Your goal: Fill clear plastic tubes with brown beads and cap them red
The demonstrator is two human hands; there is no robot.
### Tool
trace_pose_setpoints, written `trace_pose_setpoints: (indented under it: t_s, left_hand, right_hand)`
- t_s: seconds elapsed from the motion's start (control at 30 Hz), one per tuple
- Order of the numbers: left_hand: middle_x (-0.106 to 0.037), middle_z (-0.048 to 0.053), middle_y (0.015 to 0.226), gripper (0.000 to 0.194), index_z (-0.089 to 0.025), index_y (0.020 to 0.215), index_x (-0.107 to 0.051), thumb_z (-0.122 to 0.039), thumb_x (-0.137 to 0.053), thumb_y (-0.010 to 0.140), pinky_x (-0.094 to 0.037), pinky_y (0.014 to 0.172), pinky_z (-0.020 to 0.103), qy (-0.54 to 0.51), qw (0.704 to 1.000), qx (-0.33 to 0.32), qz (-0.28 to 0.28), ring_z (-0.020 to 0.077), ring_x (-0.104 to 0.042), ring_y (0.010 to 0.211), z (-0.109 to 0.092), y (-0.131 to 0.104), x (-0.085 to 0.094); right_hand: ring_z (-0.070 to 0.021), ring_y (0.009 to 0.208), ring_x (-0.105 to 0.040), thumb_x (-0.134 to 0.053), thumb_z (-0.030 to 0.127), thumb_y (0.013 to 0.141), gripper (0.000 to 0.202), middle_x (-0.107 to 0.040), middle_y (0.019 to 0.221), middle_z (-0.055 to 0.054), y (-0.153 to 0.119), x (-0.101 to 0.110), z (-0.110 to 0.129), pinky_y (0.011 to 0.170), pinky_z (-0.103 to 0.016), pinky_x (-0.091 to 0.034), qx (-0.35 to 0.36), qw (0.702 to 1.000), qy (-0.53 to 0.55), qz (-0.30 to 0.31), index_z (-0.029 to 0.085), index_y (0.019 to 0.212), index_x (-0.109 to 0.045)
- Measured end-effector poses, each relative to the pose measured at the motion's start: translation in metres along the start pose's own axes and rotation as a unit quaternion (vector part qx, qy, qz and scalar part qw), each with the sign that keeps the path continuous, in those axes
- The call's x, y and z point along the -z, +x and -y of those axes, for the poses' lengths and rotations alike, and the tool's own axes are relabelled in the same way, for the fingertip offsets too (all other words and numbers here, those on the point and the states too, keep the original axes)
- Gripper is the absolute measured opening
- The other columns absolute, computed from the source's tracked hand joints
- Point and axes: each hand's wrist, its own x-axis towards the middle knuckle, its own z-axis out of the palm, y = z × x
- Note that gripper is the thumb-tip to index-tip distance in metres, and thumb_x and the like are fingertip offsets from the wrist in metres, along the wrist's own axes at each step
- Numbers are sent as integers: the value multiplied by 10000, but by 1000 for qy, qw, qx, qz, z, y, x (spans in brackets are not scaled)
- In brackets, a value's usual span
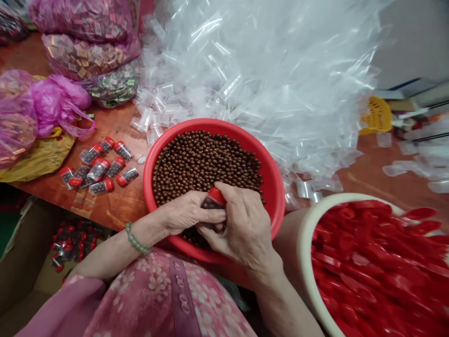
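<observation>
My left hand (184, 211) is closed around a small clear plastic jar (209, 203) with dark balls inside. Its red cap (216, 194) sits under the fingers of my right hand (247, 224), which grips the jar from the other side. Both hands are over the near part of a red basin (279, 201). Brown round balls (203, 161) fill much of the basin. The lower part of the jar is hidden by my fingers.
Filled red-capped jars (99, 169) lie left on the table (105, 121); more are in a cardboard box (21, 262) below. Clear empty jars (252, 75) are heaped behind. A cream bucket (305, 243) of red caps (379, 267) stands right. Pink bags (59, 98) are at left.
</observation>
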Motion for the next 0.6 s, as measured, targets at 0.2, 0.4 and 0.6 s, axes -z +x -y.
trace_pose_setpoints:
  t_s: [0.2, 0.4, 0.6]
  left_hand:
    - [-582, -20, 584, 440, -108, 629, -589, -388, -902, 498, -392, 553, 209, -9, 1000, 3, 0, 74, -516, 550, -3, -1, -2]
    - [-558, -4, 594, 513, -104, 621, -570, -504, -874, 520, -392, 552, 202, 14, 1000, -9, -24, 74, -504, 555, 4, -6, 4]
    - [-601, 29, 755, 386, -143, 788, -609, -520, -589, 866, -455, 695, 223, 220, 963, -123, -97, 113, -555, 717, -7, -57, 8]
  right_hand:
    - [-279, 874, -612, -621, 345, 788, 578, -643, 1004, -168, 0, -3, -4, 759, -414, -503, 12, 1000, 18, -15, 88, 1281, -459]
    - [-278, 875, -617, -611, 336, 811, 585, -649, 1009, -160, 4, -3, 6, 751, -427, -513, -5, 999, 52, 7, 101, 1316, -429]
    - [-295, 1327, -451, -669, 486, 822, 851, -500, 1416, -188, 21, 26, -2, 1056, -446, -452, 29, 974, 154, 166, 115, 1479, -276]
